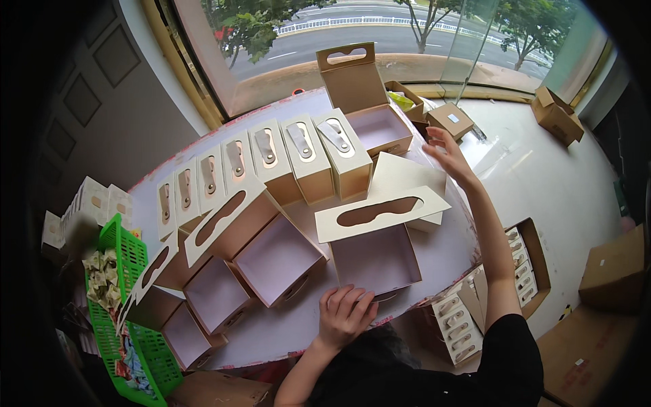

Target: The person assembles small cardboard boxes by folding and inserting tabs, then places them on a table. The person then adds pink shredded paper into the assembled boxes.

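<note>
An open cream gift box (pixel 376 259) sits around 5 o'clock from mid-view, its windowed lid (pixel 327 226) raised. The left hand (pixel 347 313), at 6 o'clock, has bent fingers at the box's near rim; whether they pinch the wall, I cannot tell. The right hand (pixel 444 150), at 2 o'clock, is spread with nothing visibly held, near an open brown-lidded box (pixel 380 129) at 1 o'clock. The cardboard looks light and stiff, perhaps slippery on its smooth faces; window edges may crease, so the tray's side walls seem the surest hold
</note>
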### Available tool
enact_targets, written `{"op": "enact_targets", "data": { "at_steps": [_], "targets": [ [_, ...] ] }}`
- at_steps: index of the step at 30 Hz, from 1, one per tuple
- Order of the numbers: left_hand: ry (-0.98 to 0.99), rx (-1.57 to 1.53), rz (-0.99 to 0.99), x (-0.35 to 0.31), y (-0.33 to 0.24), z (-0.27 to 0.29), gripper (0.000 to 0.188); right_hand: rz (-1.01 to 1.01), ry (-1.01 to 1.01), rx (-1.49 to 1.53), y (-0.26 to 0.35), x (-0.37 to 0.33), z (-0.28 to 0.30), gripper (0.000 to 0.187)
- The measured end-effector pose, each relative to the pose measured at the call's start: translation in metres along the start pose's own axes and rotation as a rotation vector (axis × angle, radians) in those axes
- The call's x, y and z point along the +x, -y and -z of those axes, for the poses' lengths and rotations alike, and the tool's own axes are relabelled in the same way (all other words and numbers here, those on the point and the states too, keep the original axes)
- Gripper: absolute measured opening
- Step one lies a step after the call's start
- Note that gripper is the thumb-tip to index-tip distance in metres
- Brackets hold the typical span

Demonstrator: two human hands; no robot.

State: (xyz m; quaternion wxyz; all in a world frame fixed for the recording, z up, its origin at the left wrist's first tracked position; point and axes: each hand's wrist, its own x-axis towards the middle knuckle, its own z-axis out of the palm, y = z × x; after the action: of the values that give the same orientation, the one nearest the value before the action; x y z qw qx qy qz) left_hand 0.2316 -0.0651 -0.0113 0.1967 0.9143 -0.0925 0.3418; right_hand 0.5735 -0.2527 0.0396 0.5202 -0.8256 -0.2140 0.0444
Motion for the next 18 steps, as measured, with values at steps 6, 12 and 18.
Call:
{"op": "enact_targets", "data": {
  "at_steps": [6, 12, 18],
  "targets": [
    [-0.024, 0.042, -0.021, 0.003, -0.004, -0.001, 0.029, 0.114, 0.354, -0.303, 0.004, -0.090, 0.019, 0.103],
    [-0.063, 0.052, 0.009, 0.007, -0.010, -0.009, 0.025, -0.063, 0.108, -0.099, -0.007, -0.143, 0.030, 0.106],
    [-0.101, 0.089, 0.039, 0.011, -0.013, -0.016, 0.023, 0.071, -0.024, -0.255, 0.005, -0.157, -0.003, 0.105]
  ]
}}
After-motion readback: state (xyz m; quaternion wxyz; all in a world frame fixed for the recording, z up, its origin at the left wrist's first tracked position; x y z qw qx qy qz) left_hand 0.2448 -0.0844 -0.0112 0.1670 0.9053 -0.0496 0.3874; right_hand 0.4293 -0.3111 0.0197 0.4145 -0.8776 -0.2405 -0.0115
